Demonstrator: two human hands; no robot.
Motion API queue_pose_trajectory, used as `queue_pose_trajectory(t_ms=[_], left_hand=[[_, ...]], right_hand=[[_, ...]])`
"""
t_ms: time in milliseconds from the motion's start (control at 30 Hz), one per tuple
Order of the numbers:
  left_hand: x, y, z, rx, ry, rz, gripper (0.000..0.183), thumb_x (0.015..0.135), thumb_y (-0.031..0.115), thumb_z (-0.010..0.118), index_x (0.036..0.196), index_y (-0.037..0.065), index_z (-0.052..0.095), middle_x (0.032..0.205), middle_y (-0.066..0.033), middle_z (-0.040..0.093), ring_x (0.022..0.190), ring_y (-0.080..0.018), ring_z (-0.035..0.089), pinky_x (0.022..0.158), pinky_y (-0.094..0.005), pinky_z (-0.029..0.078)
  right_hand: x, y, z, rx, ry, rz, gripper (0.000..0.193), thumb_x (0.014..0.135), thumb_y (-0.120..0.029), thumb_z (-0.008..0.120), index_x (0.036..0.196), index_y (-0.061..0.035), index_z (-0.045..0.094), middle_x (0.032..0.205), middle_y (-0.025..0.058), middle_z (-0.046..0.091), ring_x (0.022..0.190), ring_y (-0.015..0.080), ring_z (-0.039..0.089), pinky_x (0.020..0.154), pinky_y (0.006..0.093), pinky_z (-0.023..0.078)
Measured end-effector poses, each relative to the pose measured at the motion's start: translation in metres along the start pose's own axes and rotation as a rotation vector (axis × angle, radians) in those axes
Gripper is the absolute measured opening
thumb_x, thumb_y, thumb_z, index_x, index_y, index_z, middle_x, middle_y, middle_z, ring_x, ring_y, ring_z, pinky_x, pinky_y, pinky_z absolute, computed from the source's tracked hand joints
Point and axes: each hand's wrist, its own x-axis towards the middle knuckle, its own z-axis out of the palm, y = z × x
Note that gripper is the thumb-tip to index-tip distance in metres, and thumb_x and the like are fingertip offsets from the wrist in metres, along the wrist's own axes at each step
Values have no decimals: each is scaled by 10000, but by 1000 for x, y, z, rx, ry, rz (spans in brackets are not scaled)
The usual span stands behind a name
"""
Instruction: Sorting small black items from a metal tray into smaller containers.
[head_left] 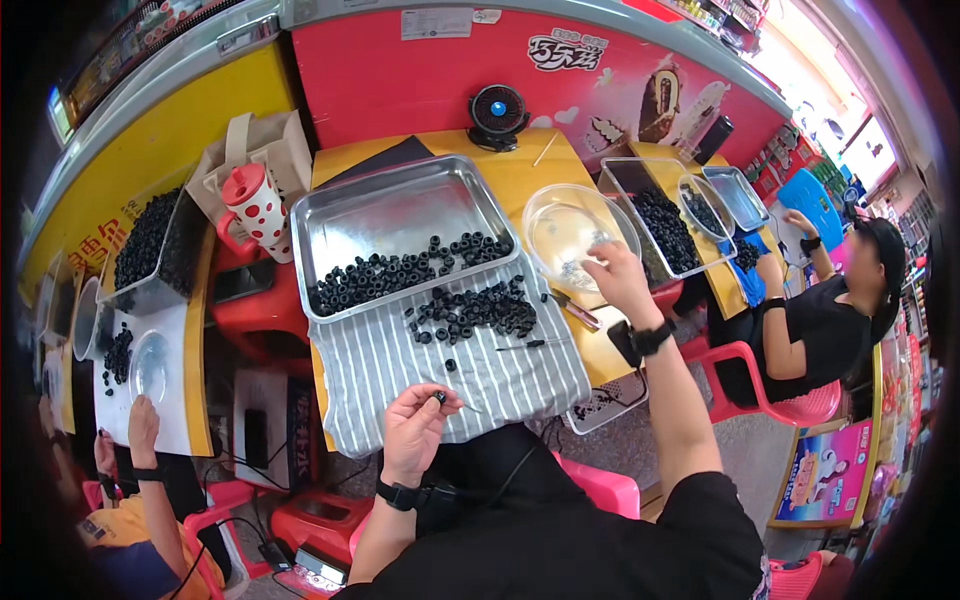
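- My left hand sits nearest to me, just past the near edge of the striped cloth, with thumb and forefinger pressed together on one small black ring; the other fingers curl in.
- The cloth covers the near part of the yellow table, and a loose heap of black rings lies on it, a few strays scattered closer to me.
- A thin dark tool lies on the cloth just right of that heap.
- My right hand reaches further out, fingers bent down at the near rim of the clear plastic bowl; I cannot tell whether they pinch anything.
- A black band wraps each of my wrists.
- Left of the bowl, the metal tray holds another band of black rings along its near side.
- A red mug with white dots stands left of the tray.
- Farthest off, a small black fan stands at the table's back edge.
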Motion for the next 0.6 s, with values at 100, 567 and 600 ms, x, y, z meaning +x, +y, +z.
queue_pose_trajectory(t_ms=[100, 567, 600], left_hand=[[1, -3, 0, 17, 8, 18, 146, 933, 37, 579, 1063, -21, 609, 1014, -157, 659, 943, -257, 656, 887, -384, 521], [2, -4, 5, 99, 50, 33, 153, 932, 42, 585, 1065, -32, 601, 1013, -160, 655, 933, -258, 655, 883, -372, 516], [1, -4, 6, 104, 51, 38, 153, 932, 42, 585, 1065, -32, 601, 1013, -160, 655, 933, -258, 655, 883, -372, 516]], right_hand=[[11, 11, 21, -200, -42, -208, 315, 843, -316, 634, 977, -32, 669, 952, 197, 641, 935, 357, 621, 802, 432, 500], [-14, -11, 32, -238, -235, -258, 466, 895, -481, 574, 782, -32, 632, 796, 171, 623, 760, 361, 629, 668, 460, 494], [-15, -11, 33, -233, -232, -262, 466, 895, -481, 574, 782, -32, 632, 796, 171, 623, 760, 361, 629, 668, 460, 494]])
